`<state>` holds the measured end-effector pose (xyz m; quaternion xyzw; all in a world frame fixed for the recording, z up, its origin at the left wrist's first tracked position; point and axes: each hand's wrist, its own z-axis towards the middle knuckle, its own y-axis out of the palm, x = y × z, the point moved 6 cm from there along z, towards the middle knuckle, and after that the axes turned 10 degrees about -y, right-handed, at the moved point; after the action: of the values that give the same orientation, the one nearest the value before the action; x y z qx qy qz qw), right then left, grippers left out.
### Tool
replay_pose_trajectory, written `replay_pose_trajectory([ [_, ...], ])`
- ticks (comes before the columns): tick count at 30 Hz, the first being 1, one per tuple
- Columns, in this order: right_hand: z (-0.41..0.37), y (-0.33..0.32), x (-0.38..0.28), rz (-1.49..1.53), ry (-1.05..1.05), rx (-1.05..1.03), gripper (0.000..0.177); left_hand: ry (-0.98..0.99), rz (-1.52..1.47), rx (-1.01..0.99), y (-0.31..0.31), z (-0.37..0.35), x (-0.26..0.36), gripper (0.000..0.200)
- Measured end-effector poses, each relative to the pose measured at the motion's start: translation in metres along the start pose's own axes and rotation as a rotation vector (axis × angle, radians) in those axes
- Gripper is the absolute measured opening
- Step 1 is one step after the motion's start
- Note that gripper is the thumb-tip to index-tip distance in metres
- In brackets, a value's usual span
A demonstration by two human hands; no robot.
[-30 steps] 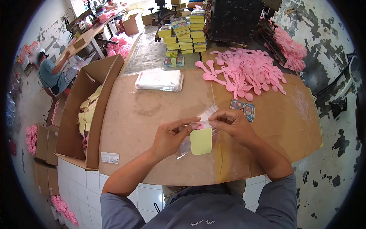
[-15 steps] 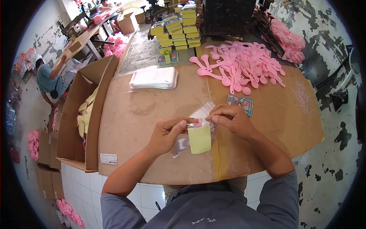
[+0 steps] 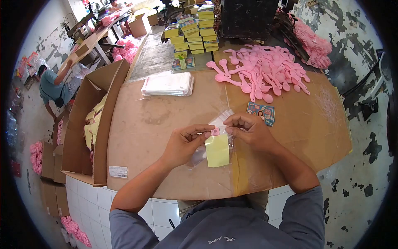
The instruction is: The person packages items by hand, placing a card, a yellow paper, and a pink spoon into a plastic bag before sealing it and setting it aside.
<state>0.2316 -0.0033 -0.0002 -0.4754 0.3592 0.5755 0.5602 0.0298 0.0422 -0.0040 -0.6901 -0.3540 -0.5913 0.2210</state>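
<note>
A clear plastic bag (image 3: 232,143) holds a pale yellow card (image 3: 217,153) and a small pink piece (image 3: 215,131), perhaps the end of a spoon, showing above the card. My left hand (image 3: 186,143) pinches the bag's upper left corner beside the pink piece. At the upper right, the thumb and forefinger of my right hand (image 3: 251,130) are closed on the bag's edge. More clear bags (image 3: 219,119) lie flat on the cardboard beneath, partly covered. Just beyond my right hand rest a few blue printed cards (image 3: 265,112).
Pink spoons (image 3: 265,72) are heaped at the back right, and a stack of clear bags (image 3: 166,84) lies back left. Behind stand piles of yellow-edged cards (image 3: 190,35). An open carton (image 3: 99,153) borders the table's left side. A co-worker (image 3: 58,85) sits farther left.
My left fingers have shifted slightly, so more of the pink piece shows. The right fingertips have moved up a little along the bag's top edge.
</note>
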Motion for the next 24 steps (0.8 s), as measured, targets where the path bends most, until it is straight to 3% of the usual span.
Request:
replay_pose_trajectory([
  [2, 0.0, 0.004, -0.007, 0.013, -0.002, 0.058, 0.032, 0.021, 0.04, 0.022, -0.001, -0.001, 0.001, 0.024],
  [5, -0.004, 0.017, -0.02, -0.039, -0.014, -0.103, 0.038, 0.074, 0.051, 0.031, -0.003, -0.002, 0.004, 0.025],
  [8, -0.007, 0.018, -0.003, 0.125, 0.094, -0.148, 0.041, 0.119, 0.036, 0.032, -0.007, -0.002, 0.006, 0.026],
  [12, -0.003, 0.015, -0.01, 0.15, 0.155, -0.16, 0.04, 0.071, -0.023, 0.092, -0.007, -0.005, 0.014, 0.03],
  [14, -0.004, 0.016, -0.01, 0.242, 0.208, -0.144, 0.039, 0.147, -0.057, 0.109, -0.001, -0.005, 0.014, 0.032],
  [15, -0.003, 0.015, -0.01, 0.232, 0.183, -0.136, 0.038, 0.186, -0.073, 0.117, 0.0, -0.004, 0.014, 0.033],
  [18, -0.001, 0.009, -0.008, 0.2, 0.115, -0.121, 0.035, -0.014, 0.12, -0.045, -0.006, 0.001, -0.003, 0.029],
  [21, 0.0, 0.0, -0.005, 0.147, 0.087, -0.11, 0.03, -0.079, -0.026, -0.113, -0.007, -0.001, 0.005, 0.023],
  [23, 0.002, -0.012, -0.004, 0.083, 0.093, -0.073, 0.027, -0.005, -0.031, -0.001, -0.028, -0.002, 0.015, 0.021],
  [24, 0.005, -0.024, -0.01, -0.097, 0.071, -0.023, 0.027, 0.031, -0.034, 0.056, -0.042, -0.004, 0.02, 0.019],
])
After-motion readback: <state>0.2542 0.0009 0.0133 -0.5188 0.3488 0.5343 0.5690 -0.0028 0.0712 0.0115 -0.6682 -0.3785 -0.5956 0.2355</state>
